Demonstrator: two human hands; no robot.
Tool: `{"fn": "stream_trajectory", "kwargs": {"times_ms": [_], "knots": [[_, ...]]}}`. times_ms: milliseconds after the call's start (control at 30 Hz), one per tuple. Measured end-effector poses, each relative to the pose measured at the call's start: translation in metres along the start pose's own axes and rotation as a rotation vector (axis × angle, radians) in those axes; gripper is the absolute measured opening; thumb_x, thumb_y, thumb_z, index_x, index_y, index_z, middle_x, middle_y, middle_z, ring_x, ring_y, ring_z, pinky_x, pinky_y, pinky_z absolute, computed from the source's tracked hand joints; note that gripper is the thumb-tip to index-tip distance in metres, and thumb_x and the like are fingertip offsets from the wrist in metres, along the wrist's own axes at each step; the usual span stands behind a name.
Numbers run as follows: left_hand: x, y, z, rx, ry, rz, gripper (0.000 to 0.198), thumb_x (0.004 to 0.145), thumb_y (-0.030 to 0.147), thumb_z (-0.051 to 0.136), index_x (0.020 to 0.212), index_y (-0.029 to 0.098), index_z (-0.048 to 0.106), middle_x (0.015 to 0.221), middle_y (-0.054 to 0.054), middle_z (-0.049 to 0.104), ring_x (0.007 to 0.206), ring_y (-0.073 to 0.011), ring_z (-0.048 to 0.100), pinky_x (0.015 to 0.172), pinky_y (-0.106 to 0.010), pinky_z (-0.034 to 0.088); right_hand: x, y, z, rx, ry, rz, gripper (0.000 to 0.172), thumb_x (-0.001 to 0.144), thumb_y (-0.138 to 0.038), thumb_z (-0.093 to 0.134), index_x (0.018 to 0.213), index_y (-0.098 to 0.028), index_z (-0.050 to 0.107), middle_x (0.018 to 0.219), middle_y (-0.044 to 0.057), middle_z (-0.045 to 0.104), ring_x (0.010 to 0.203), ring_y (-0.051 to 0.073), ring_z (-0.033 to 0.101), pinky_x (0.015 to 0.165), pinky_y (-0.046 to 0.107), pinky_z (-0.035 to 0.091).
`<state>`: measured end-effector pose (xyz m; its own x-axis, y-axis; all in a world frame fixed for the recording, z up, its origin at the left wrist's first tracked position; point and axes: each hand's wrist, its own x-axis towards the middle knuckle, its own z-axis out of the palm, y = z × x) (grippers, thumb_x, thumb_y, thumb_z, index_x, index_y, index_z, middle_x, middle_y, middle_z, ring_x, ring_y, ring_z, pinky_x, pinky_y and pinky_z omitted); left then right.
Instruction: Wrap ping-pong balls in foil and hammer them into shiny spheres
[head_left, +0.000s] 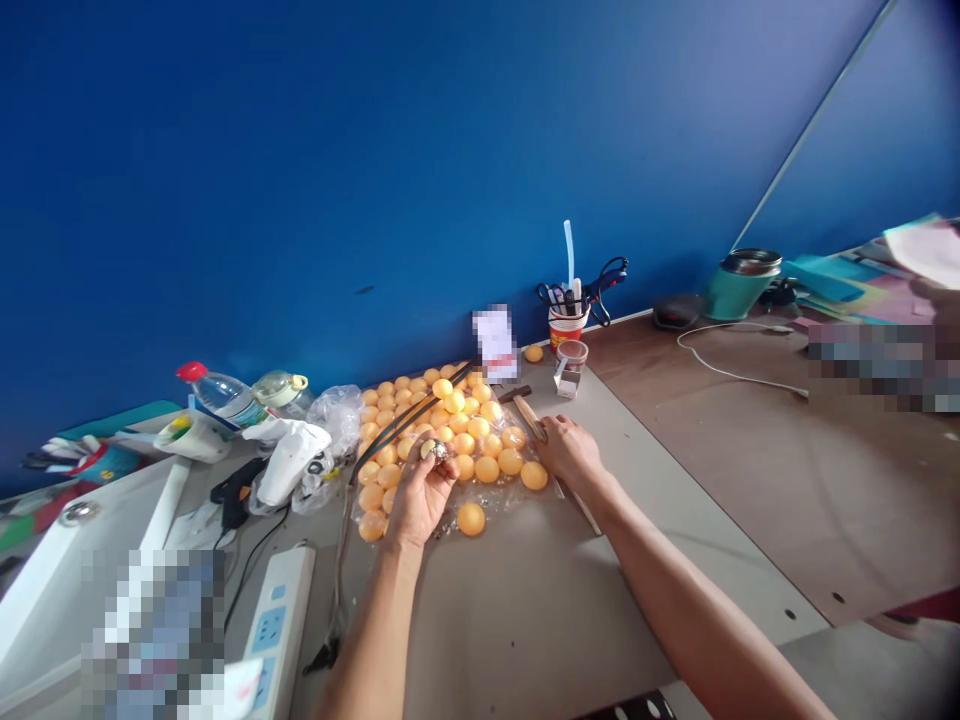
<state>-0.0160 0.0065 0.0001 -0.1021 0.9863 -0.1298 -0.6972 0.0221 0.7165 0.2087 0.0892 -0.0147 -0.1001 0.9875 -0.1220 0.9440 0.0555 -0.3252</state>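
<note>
My left hand (421, 500) is raised over several orange table tennis balls (487, 470), pinching a small shiny, silvery lump (435, 452) between thumb and fingers. What kind of thing the lump is, I cannot make out. To the right of the balls, my right hand (574, 455) is closed round the wooden handle of a hammer (527, 412), whose dark head points toward the wall. Most of the balls lie packed together in clear plastic film. One loose ball (471, 518) sits nearer to me, and a black cable crosses over the pack.
A white power strip (281, 610), a glue gun (238, 490) and a plastic bottle (221, 393) are on the left. Behind the hammer stand a cup of pens (568, 325) and a small clear jar (573, 355). Farther right is a green mug (742, 285). A blue wall closes off the back.
</note>
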Motion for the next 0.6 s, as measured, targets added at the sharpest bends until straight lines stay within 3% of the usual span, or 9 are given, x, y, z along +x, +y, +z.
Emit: {"fn": "stream_trajectory", "kwargs": {"times_ms": [267,433,500,600], "knots": [[-0.002,0.0,0.0,0.074,-0.01,0.04,0.041,0.074,0.021,0.072,0.112,0.021,0.06,0.085,-0.003,0.064,0.064,-0.0077,0.054,0.063,-0.022,0.045,0.003,0.002,0.002,0.125,0.066,0.043,0.021,0.084,-0.022,0.047,0.094,-0.015,0.065,0.098,0.015,0.066,0.086,0.024,0.062,0.068,0.029,0.039],[0.001,0.001,-0.005,0.059,-0.003,0.054,0.036,0.074,0.021,0.071,0.109,0.021,0.061,0.084,-0.003,0.063,0.062,-0.007,0.052,0.061,-0.022,0.044,0.002,-0.001,-0.01,0.241,0.105,0.029,0.023,0.086,-0.022,0.038,0.079,-0.017,0.059,0.08,0.007,0.064,0.072,0.018,0.058,0.06,0.025,0.037],[0.001,0.001,-0.004,0.037,0.012,0.049,0.035,0.074,0.021,0.07,0.108,0.021,0.062,0.083,-0.002,0.063,0.061,-0.0071,0.053,0.06,-0.022,0.044,-0.003,-0.005,-0.016,0.41,0.112,-0.025,0.022,0.086,-0.024,0.036,0.076,-0.019,0.055,0.071,0.003,0.061,0.064,0.015,0.054,0.057,0.024,0.036],[0.002,0.001,-0.003,-0.036,0.057,0.031,0.031,0.074,0.019,0.069,0.105,0.02,0.064,0.08,-0.001,0.064,0.062,-0.008,0.056,0.062,-0.022,0.047,-0.015,-0.014,-0.022,0.943,0.041,-0.175,0.017,0.087,-0.029,0.038,0.083,-0.02,0.051,0.059,-0.003,0.056,0.053,0.012,0.05,0.053,0.023,0.037]]}}
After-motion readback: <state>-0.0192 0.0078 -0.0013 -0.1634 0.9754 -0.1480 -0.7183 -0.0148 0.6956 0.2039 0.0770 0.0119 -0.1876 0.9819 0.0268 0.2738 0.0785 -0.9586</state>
